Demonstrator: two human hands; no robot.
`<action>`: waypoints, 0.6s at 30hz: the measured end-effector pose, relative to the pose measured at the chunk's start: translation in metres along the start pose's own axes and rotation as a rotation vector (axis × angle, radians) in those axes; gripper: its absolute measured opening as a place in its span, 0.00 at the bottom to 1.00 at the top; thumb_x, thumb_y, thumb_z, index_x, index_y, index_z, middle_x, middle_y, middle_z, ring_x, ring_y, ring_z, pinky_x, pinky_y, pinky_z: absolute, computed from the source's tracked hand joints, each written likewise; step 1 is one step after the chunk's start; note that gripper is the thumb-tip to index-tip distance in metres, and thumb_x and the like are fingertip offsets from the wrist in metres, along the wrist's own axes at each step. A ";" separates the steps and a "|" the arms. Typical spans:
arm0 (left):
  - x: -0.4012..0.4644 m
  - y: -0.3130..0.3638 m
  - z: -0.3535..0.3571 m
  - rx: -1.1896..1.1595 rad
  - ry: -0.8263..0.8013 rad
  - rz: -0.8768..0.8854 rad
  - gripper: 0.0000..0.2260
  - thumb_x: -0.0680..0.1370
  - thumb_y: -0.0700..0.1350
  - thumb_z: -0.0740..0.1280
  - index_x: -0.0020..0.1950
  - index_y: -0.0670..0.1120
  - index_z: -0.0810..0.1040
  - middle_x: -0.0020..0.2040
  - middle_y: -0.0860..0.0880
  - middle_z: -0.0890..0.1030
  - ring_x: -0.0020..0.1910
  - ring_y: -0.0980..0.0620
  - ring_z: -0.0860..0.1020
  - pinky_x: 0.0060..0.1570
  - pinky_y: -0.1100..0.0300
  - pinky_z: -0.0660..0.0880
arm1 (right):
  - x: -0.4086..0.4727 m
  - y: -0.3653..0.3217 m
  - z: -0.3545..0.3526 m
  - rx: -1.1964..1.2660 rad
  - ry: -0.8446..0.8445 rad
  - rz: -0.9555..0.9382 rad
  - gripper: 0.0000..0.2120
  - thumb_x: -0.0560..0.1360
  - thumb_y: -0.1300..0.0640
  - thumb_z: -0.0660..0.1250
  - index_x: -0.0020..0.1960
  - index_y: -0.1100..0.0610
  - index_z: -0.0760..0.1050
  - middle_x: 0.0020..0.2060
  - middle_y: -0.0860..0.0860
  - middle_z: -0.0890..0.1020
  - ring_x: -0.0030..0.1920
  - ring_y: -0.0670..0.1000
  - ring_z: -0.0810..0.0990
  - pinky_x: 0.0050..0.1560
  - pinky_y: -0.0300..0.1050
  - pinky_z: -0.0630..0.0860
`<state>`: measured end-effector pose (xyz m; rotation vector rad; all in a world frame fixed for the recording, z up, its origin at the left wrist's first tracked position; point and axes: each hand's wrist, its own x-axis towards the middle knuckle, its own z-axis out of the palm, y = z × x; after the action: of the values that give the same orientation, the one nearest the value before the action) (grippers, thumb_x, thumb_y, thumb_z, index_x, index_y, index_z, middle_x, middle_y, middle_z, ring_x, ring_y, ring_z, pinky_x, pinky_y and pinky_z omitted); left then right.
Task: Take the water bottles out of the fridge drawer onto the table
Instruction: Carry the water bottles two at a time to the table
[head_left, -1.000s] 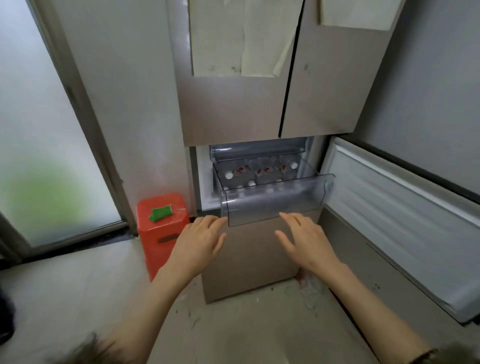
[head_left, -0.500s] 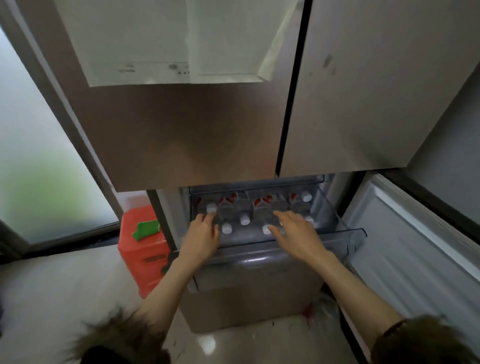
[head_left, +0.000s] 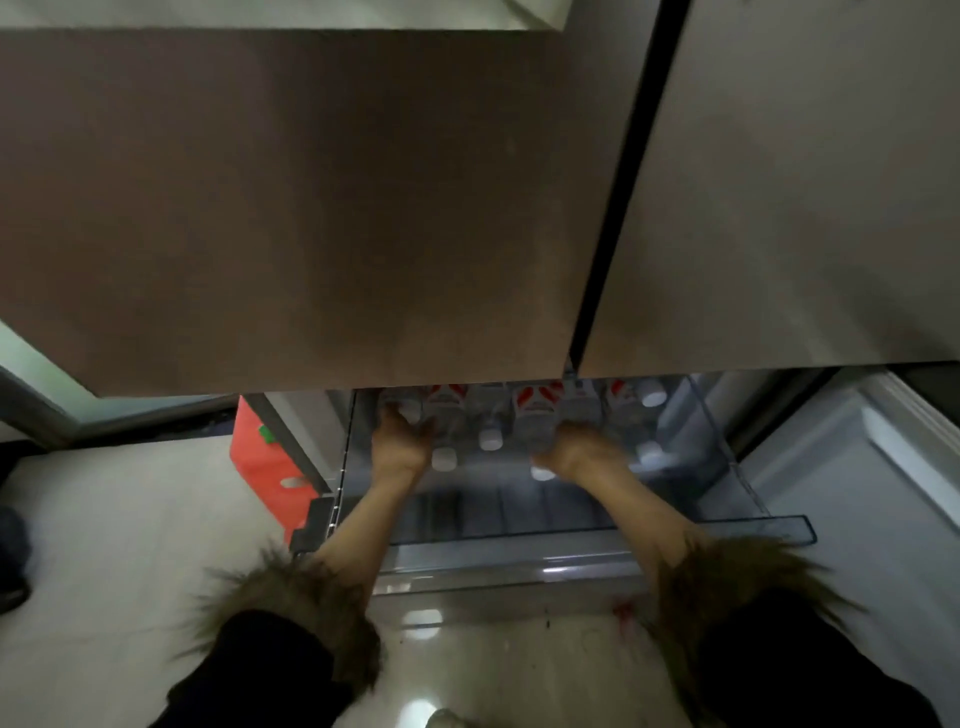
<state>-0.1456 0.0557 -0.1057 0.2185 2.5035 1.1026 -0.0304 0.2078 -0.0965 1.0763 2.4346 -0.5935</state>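
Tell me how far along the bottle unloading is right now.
Done: the clear fridge drawer is pulled open. In hand: the left hand and right hand are down among the water bottles, each seemingly closing on one, though the grip is blurred. Left: nearly everything. The white-capped bottles lie in the drawer; none looks lifted, and no table is in view.

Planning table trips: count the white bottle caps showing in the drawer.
6 caps: one at the left hand, three between it and the right hand, two farther right; more may be hidden.
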 end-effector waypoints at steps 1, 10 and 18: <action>0.004 0.001 0.001 -0.041 0.011 -0.029 0.25 0.75 0.46 0.68 0.67 0.38 0.65 0.64 0.36 0.73 0.62 0.37 0.72 0.57 0.53 0.69 | 0.005 -0.001 0.003 0.003 -0.006 0.016 0.18 0.75 0.46 0.61 0.59 0.57 0.73 0.57 0.56 0.77 0.56 0.57 0.77 0.60 0.53 0.72; 0.025 -0.008 0.005 -0.245 0.078 -0.096 0.17 0.70 0.41 0.71 0.55 0.37 0.72 0.55 0.35 0.79 0.53 0.36 0.78 0.51 0.42 0.76 | 0.022 -0.003 0.016 0.081 -0.059 0.085 0.16 0.75 0.50 0.63 0.57 0.59 0.73 0.57 0.58 0.78 0.55 0.57 0.79 0.59 0.50 0.75; 0.069 -0.069 0.036 -0.350 0.057 -0.199 0.43 0.43 0.54 0.70 0.54 0.34 0.75 0.48 0.34 0.81 0.45 0.38 0.82 0.41 0.43 0.81 | 0.009 0.006 0.006 0.364 -0.126 0.152 0.17 0.74 0.57 0.68 0.60 0.63 0.72 0.58 0.59 0.78 0.50 0.56 0.82 0.51 0.45 0.80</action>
<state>-0.1921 0.0534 -0.1982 -0.1587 2.2691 1.4481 -0.0305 0.2136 -0.1075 1.3056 2.1619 -1.0475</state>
